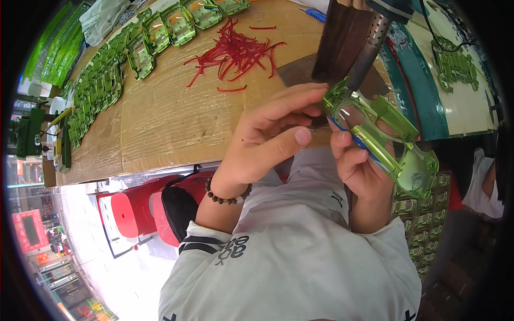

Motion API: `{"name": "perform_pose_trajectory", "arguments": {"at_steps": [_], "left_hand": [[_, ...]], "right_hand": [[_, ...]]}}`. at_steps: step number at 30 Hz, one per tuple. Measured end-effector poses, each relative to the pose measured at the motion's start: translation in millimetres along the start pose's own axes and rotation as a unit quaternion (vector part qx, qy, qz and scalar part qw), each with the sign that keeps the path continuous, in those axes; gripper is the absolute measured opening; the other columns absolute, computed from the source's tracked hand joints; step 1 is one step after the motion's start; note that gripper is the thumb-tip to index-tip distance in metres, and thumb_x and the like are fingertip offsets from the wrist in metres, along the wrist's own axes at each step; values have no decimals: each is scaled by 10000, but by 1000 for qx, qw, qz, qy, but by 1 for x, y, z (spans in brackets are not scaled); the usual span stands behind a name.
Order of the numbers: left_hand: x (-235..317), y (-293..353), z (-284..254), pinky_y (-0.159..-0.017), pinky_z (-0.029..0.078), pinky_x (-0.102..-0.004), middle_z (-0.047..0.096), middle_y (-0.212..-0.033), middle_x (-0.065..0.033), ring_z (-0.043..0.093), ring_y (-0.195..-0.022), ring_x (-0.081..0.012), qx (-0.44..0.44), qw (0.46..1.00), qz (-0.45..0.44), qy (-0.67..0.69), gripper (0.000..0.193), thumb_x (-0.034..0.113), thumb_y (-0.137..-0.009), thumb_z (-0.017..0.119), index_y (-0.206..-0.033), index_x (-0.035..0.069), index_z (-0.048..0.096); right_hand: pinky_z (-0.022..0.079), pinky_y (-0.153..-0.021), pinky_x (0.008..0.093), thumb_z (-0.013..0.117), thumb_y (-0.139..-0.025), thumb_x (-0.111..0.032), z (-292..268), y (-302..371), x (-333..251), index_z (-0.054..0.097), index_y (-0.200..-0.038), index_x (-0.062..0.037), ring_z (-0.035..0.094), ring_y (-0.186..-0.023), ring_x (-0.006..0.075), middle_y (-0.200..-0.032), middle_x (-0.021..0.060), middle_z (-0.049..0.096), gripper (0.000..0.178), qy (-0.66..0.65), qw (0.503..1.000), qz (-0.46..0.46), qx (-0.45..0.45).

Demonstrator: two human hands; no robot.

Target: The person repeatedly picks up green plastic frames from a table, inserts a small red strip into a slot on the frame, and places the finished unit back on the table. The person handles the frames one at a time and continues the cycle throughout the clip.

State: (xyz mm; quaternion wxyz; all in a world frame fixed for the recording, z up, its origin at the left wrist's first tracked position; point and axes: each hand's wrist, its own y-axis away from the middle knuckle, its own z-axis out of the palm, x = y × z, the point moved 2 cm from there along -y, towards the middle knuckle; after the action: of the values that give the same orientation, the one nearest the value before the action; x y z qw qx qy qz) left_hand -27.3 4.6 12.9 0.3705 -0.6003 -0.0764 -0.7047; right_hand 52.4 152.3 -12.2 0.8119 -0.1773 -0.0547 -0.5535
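My right hand (357,167) grips a translucent green plastic frame (400,170) with a clear round window and a blue strip along one side. The frame is tilted, its upper end just under the metal nozzle of a heat gun (378,30). My left hand (270,136), with a beaded bracelet (227,200) on the wrist, is beside that upper end. Its thumb and fingers are apart and hold nothing I can see. The index fingertip comes up to the frame's corner; whether it touches I cannot tell.
Thin red strips (235,51) lie heaped on the cardboard-covered table (155,117). Rows of similar green frames (96,96) stand at the left and back, more parts (455,67) at right. A blue-handled tool (315,15) lies at the back. Red stools (131,208) stand below.
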Motion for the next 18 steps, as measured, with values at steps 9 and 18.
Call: {"name": "perform_pose_trajectory", "arguments": {"at_steps": [9,18], "left_hand": [[-1,0,0,-899,387,-288,406,-1310,-130,486,-1050,-169,-21,1000,4,-2,451,78,-792,570,-1230,9,486],[0,2,-2,-898,390,-288,396,-1319,-132,489,-1039,-165,-28,1000,10,-4,454,88,-798,569,-1235,4,480]], "right_hand": [[503,-708,316,406,-891,-472,1,1,-2,405,-1283,-50,471,-1060,338,-1314,156,391,576,22,1000,4,19],[524,-688,320,408,-893,-463,3,-1,-2,403,-1284,-52,488,-1040,347,-1308,143,396,567,22,1000,17,14]]}}
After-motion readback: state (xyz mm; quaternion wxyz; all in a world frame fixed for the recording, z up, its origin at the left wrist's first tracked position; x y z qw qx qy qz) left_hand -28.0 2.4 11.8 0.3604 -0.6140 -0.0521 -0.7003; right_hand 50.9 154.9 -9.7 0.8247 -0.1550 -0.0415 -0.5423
